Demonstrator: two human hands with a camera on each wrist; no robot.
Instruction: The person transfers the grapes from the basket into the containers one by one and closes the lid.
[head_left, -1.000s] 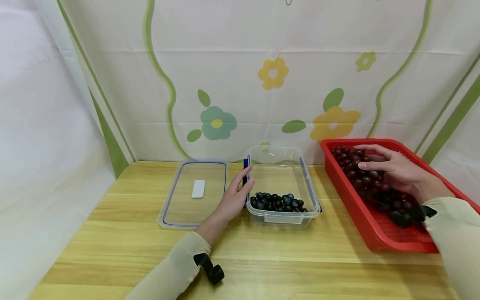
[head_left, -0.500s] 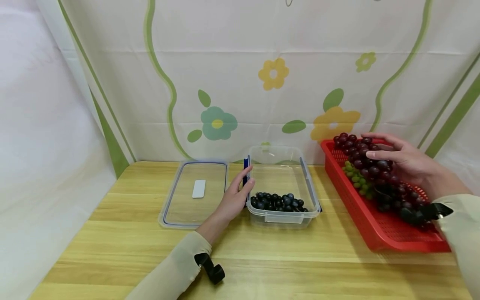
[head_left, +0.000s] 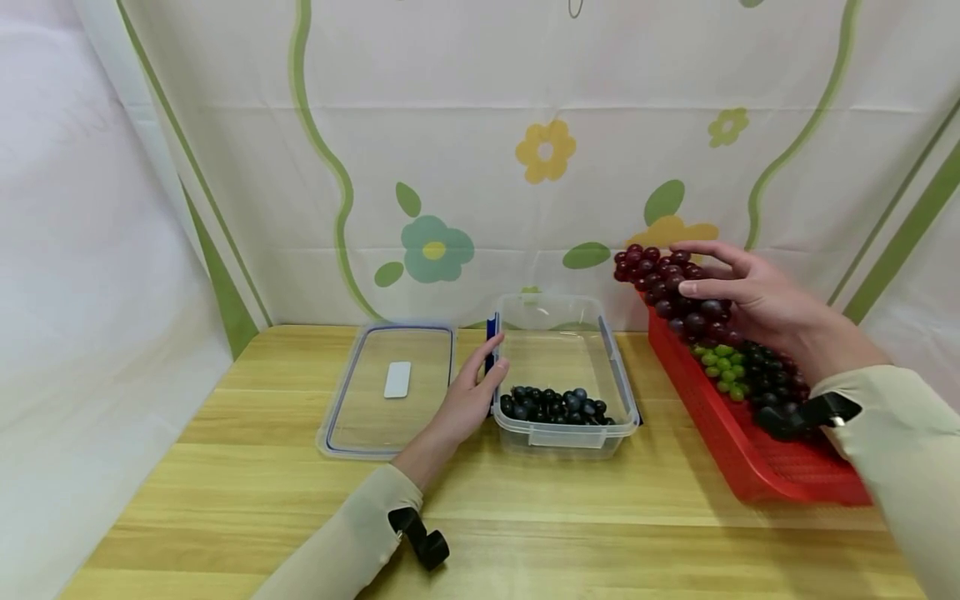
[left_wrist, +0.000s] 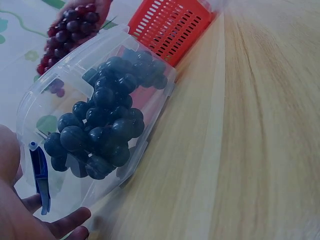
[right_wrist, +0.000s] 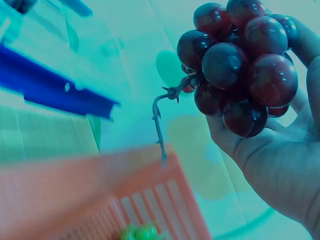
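Observation:
A bunch of dark red grapes [head_left: 663, 287] is in my right hand [head_left: 780, 308], raised above the far left part of the red basket [head_left: 693, 408]. The right wrist view shows the red grapes [right_wrist: 235, 70] against the palm, with a bare stem hanging off them. My left hand [head_left: 468, 396] rests with fingers extended against the left side of the clear plastic container [head_left: 573, 437], by its blue clip [left_wrist: 40, 177]. Black grapes [head_left: 555, 406] lie along the container's near end.
Green grapes [head_left: 723, 371] and more dark grapes [head_left: 772, 379] lie in the red basket. A clear lid [head_left: 360, 417] with a blue seal and a white label [head_left: 397, 379] lies left of the container. A flowered curtain [head_left: 480, 167] hangs behind the table.
My right hand has lifted the red grapes up out of the basket and carried them left, uncovering the green grapes. The left hand has stayed in place.

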